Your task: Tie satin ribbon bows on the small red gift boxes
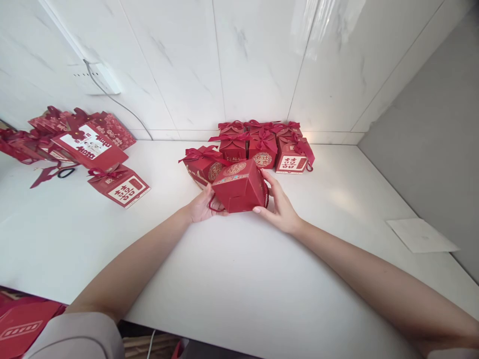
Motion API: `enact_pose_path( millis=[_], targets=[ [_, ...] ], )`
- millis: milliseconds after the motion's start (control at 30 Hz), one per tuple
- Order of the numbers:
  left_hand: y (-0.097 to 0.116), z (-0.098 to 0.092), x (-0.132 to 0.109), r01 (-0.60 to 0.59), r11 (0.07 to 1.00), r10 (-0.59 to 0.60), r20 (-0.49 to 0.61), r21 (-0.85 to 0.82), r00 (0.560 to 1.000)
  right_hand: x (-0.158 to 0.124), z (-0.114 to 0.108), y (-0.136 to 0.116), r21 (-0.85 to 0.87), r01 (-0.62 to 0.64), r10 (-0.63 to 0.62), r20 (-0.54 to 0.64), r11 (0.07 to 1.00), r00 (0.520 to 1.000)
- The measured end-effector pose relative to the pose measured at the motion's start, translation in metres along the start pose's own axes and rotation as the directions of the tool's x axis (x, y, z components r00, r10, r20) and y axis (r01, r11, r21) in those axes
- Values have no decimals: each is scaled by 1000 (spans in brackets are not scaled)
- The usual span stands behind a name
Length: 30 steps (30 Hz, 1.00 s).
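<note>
The white table is softly, brightly lit; glare is caught on the marbled wall tiles, the grey side wall is left dimmer, edges are stretched, and far-left detail seems softened.

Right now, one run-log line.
left hand: holds red box | right hand: holds same box | red cord: both sides | behind: bow-tied boxes | far right: white paper

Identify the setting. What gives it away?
Likely an indoor worktop, at home or in a small workshop; can't tell which. Clues: the long white worktop, the marble-look wall with a socket panel, and the ribbon-tied red boxes grouped near that wall.
</note>
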<state>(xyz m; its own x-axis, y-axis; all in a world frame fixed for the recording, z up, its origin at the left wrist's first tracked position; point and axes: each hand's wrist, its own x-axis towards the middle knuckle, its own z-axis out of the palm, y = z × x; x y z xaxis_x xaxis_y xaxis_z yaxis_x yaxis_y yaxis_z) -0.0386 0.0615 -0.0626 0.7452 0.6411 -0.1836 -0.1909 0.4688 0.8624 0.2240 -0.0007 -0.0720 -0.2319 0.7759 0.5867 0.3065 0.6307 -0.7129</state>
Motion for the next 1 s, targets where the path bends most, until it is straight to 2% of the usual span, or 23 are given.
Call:
enact_pose_path(
  millis=[100, 200, 367, 533, 667, 800, 1000],
  targets=[
    [1, -1, 1, 9, 996, -19, 125, 85, 992, 2, 1, 1, 201, -144, 150, -16, 969, 989],
    [1, 0, 3, 8, 995, -25, 171, 98, 985, 2, 1, 5, 268, -237, 252, -25, 934, 967],
    [0, -1, 6, -5, 996, -11, 180, 86, 984, 1, 3, 16, 223, -211, 227, -48, 952, 973],
    [-1, 2, 7, -31, 993, 11, 170, 114, 985, 1, 3, 15, 156, -166, 179, -74, 974, 981],
    [-4, 4, 6, -85, 981, 64, 122, 176, 990, 3, 2, 9, 223, -157, 170, -42, 962, 985],
    [-6, 6, 5, -70, 960, 66, 24, 271, 998, 3, 2, 2, 252, -159, 166, -8, 955, 986],
    [-8, 11, 5, -59, 949, 93, -94, 309, 991, 1, 1, 0, 100, -107, 108, -2, 989, 994]
  ],
)
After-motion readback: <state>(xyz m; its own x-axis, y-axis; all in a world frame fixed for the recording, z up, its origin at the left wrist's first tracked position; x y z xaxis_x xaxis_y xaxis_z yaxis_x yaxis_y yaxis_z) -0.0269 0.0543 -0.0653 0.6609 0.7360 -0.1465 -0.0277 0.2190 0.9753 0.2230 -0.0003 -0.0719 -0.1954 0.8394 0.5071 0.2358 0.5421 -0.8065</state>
